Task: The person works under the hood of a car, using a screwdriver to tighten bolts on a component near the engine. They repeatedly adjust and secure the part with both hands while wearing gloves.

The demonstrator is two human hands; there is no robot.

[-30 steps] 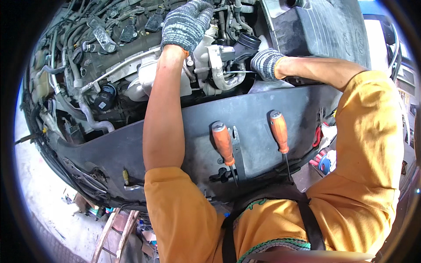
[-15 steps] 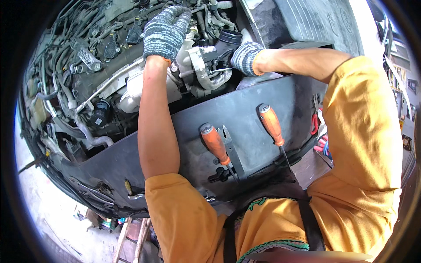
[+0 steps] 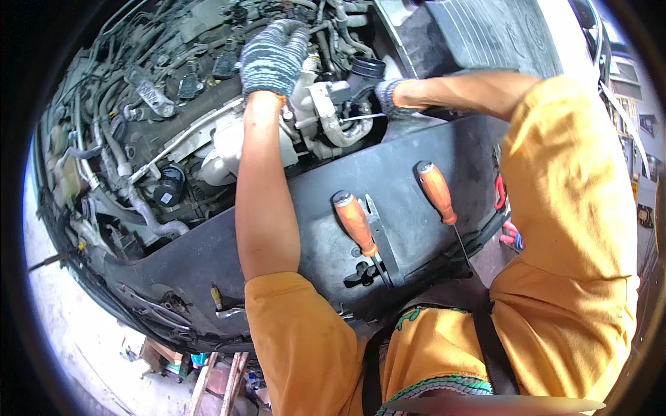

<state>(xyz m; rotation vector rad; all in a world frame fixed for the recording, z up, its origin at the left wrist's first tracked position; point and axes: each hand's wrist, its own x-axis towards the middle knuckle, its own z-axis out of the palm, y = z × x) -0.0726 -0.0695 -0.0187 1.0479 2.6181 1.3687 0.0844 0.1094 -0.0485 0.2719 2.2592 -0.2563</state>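
Both my hands wear grey-and-white knitted gloves and work in an open car engine bay. My left hand (image 3: 274, 59) lies back-up over the middle of the engine (image 3: 215, 97), its fingers bent down among the parts. The fingertips and whatever they hold are hidden. To the right, my right hand (image 3: 395, 97) is closed beside a black round pipe opening (image 3: 368, 67). A thin metal rod (image 3: 362, 118) runs from this hand leftward to a silvery curved pipe (image 3: 345, 132); its grip end is hidden in the glove.
On the dark front panel (image 3: 416, 215) lie two orange-handled screwdrivers (image 3: 356, 225) (image 3: 436, 193), a flat metal bar (image 3: 381, 243) and a black clip-like part (image 3: 361, 275). Red-handled pliers (image 3: 499, 192) lie at the right. A black ribbed cover (image 3: 479, 35) is at the back right.
My view has shifted, so the engine and panel sit a little farther right and lower. My right hand has turned slightly and moved a bit away from the pipe opening. The left stays over the engine.
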